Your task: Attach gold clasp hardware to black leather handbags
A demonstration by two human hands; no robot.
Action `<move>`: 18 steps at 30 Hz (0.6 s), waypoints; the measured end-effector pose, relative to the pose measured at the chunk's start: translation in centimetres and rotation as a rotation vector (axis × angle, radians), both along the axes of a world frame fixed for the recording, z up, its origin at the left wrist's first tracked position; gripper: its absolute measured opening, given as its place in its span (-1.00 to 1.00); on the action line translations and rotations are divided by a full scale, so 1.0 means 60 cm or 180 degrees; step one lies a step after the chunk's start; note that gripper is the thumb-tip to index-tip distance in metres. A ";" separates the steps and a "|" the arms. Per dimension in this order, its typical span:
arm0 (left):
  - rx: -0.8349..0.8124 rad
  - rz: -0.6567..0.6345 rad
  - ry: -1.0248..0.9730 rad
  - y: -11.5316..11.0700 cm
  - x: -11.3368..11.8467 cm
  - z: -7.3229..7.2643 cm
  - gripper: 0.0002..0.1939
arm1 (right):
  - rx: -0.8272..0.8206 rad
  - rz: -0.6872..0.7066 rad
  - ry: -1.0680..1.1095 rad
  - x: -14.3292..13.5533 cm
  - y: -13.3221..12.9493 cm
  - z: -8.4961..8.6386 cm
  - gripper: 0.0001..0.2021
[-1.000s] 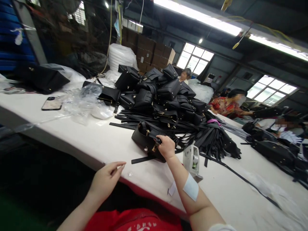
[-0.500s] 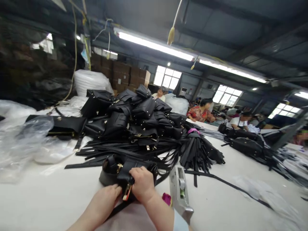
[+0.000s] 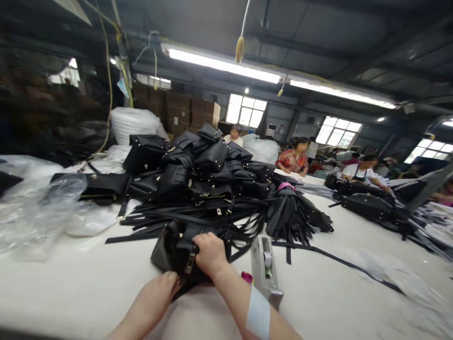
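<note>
A black handbag (image 3: 164, 250) with gold-coloured fittings sits at the table's near edge, right in front of me. My left hand (image 3: 164, 288) grips its lower near side, fingertips curled in against the dark material. Higher up, my right hand (image 3: 211, 255) is closed on the bag's upper right part, just beside a gold metal clasp (image 3: 190, 263). Parts of both hands' fingers are hidden by the bag. Close to my right forearm stands a grey tape dispenser (image 3: 265, 267), with a small magenta item (image 3: 247, 277) beside it.
A heap of black handbags (image 3: 212, 158) rises behind, with loose black straps (image 3: 170, 219) in front of it. To its right lies a strap bundle (image 3: 292, 212) tied in pink. Clear plastic bags (image 3: 38, 212) cover the left side. Co-workers (image 3: 293, 158) are across the tables.
The handbag has tipped and turned in my hands, and its gold clasp now stands higher and more upright. My right forearm reaches further in. The view has shifted slightly.
</note>
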State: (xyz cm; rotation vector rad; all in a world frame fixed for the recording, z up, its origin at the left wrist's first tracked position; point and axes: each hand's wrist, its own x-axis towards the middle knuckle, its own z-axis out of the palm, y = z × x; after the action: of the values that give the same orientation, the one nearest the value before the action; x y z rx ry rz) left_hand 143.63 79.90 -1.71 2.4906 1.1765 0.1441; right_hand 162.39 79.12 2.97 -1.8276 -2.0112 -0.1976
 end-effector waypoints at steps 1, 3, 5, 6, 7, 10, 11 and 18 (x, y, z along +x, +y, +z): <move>-0.0030 0.0085 -0.0060 -0.010 -0.002 0.003 -0.66 | -0.0052 -0.0004 0.0005 0.003 0.003 0.004 -0.75; -0.0247 0.0228 -0.0261 -0.029 -0.011 0.005 -0.75 | -0.0132 -0.0039 0.0079 0.011 0.013 0.014 -0.72; -0.0507 0.0317 -0.0547 -0.046 -0.026 0.001 -0.79 | -0.0191 -0.0101 0.0189 0.021 0.023 0.023 -0.70; -0.0602 0.0371 -0.0686 -0.052 -0.034 -0.002 -0.80 | -0.0209 -0.0132 0.0230 0.025 0.028 0.027 -0.70; -0.0644 0.0465 -0.0801 -0.056 -0.042 -0.005 -0.78 | -0.0216 -0.0163 0.0247 0.029 0.032 0.029 -0.69; -0.0540 0.0953 -0.0991 -0.050 -0.047 -0.005 -0.67 | -0.0163 -0.0221 0.0198 0.031 0.038 0.029 -0.66; -0.0550 0.1085 -0.1035 -0.043 -0.040 -0.003 -0.61 | -0.0130 -0.0229 0.0170 0.029 0.037 0.027 -0.66; -0.1089 0.1226 -0.1610 0.007 0.026 0.002 -0.50 | 0.0007 -0.0129 0.0091 0.018 0.027 0.011 -0.68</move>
State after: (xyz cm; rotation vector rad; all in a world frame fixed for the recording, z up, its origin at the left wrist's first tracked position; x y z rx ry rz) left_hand 145.18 80.34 -1.58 1.7687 1.3035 0.5844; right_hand 163.46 80.73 3.66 -1.8608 -1.9551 -0.1843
